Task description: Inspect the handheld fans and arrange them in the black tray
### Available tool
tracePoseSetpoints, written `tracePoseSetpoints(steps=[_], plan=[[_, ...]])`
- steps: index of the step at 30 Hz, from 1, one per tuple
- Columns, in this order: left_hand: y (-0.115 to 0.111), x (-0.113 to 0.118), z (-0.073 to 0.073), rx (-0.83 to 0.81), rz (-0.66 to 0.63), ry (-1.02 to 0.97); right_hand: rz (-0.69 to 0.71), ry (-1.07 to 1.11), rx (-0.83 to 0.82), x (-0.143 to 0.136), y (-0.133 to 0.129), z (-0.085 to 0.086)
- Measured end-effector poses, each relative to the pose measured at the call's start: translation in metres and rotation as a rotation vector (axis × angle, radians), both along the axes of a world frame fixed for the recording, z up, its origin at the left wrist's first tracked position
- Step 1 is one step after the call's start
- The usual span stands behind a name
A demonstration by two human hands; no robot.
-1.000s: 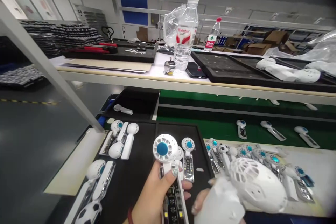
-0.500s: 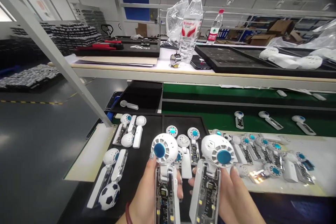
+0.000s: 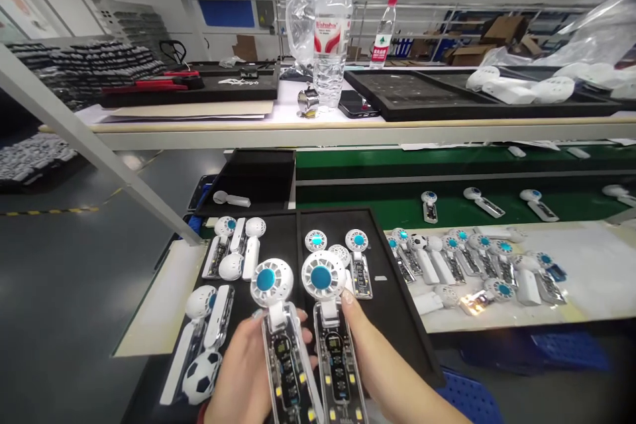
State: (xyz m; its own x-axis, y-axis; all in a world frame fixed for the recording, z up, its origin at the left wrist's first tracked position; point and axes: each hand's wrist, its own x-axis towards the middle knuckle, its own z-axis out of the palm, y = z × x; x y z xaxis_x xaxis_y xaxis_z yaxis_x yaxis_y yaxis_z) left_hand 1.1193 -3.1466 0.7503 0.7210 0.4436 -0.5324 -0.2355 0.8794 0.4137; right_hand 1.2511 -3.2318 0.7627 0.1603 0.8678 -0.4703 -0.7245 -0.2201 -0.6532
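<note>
My left hand is wrapped around a white handheld fan with a blue hub and a clear handle showing its circuit board. In my right hand is a matching handheld fan, the thumb by its neck. Both stand nearly upright side by side, clear faces toward me, their heads close together. Behind them lies a black divided tray. Two fans with blue hubs and a white one are in its right compartment, partly hidden by the held pair. Several more fill the left side, including a football-patterned one.
To the right, several fans lie on a pale board beside a green conveyor belt carrying more. Above runs a shelf with a water bottle and black trays. A slanted metal post stands at left.
Both hands have brought the two fans closer together, shifting left in view. The right fan has turned from an angled side view to face me. The camera view has swung slightly right.
</note>
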Motion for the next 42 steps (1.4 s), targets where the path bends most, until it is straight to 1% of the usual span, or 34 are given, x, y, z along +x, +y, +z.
tracePoseSetpoints(steps=[2, 5, 7, 10, 12, 13, 16, 18, 20, 22, 24, 26, 28, 31, 33, 34, 35, 36, 37, 38, 40, 42], plan=[[0.01, -0.004, 0.001, 0.017, 0.033, 0.032, -0.002, 0.014, -0.037, 0.002, 0.005, 0.005], [0.022, -0.002, 0.011, 0.095, 0.054, 0.11, -0.018, 0.061, -0.06, 0.009, 0.014, 0.015], [0.029, 0.003, 0.02, 0.159, 0.039, 0.125, -0.03, 0.086, -0.053, 0.015, 0.021, 0.02], [0.039, 0.012, 0.029, 0.253, -0.041, 0.105, -0.029, 0.101, 0.023, 0.022, 0.03, 0.024], [0.045, 0.019, 0.03, 0.302, -0.086, 0.088, -0.034, 0.1, 0.077, 0.027, 0.036, 0.024], [0.049, 0.022, 0.029, 0.319, -0.089, 0.088, -0.038, 0.099, 0.091, 0.03, 0.038, 0.023], [0.061, 0.031, 0.023, 0.356, -0.048, 0.099, -0.063, 0.078, 0.072, 0.036, 0.047, 0.02], [0.071, 0.037, 0.015, 0.398, -0.051, 0.109, -0.065, 0.065, 0.041, 0.041, 0.052, 0.019], [0.084, 0.044, 0.002, 0.463, -0.1, 0.136, -0.072, 0.044, 0.001, 0.045, 0.057, 0.017], [0.098, 0.05, -0.018, 0.605, -0.171, 0.242, -0.112, 0.003, -0.053, 0.05, 0.06, 0.013], [0.115, 0.056, -0.04, 0.785, -0.221, 0.406, -0.174, -0.037, -0.102, 0.054, 0.061, 0.006], [0.131, 0.061, -0.062, 0.949, -0.212, 0.57, -0.209, -0.052, -0.147, 0.058, 0.062, -0.003], [0.145, 0.066, -0.081, 1.07, -0.181, 0.679, -0.224, -0.055, -0.195, 0.06, 0.062, -0.011], [0.152, 0.073, -0.101, 1.237, -0.209, 0.811, -0.264, -0.055, -0.239, 0.059, 0.063, -0.019], [0.146, 0.075, -0.11, 1.321, -0.279, 0.874, -0.295, -0.045, -0.251, 0.057, 0.065, -0.023], [0.141, 0.075, -0.112, 1.36, -0.317, 0.9, -0.306, -0.046, -0.253, 0.057, 0.066, -0.024], [0.135, 0.073, -0.112, 1.4, -0.354, 0.925, -0.308, -0.048, -0.25, 0.057, 0.068, -0.027], [0.131, 0.069, -0.107, 1.439, -0.387, 0.948, -0.302, -0.053, -0.239, 0.058, 0.069, -0.029], [0.127, 0.065, -0.099, 1.478, -0.413, 0.971, -0.288, -0.06, -0.223, 0.059, 0.071, -0.033], [0.126, 0.059, -0.087, 1.516, -0.431, 0.997, -0.263, -0.071, -0.199, 0.06, 0.074, -0.037], [0.134, 0.048, -0.052, 1.582, -0.454, 1.053, -0.187, -0.123, -0.146, 0.061, 0.083, -0.047], [0.155, 0.042, -0.011, 1.625, -0.494, 1.123, -0.092, -0.241, -0.101, 0.06, 0.097, -0.057]])
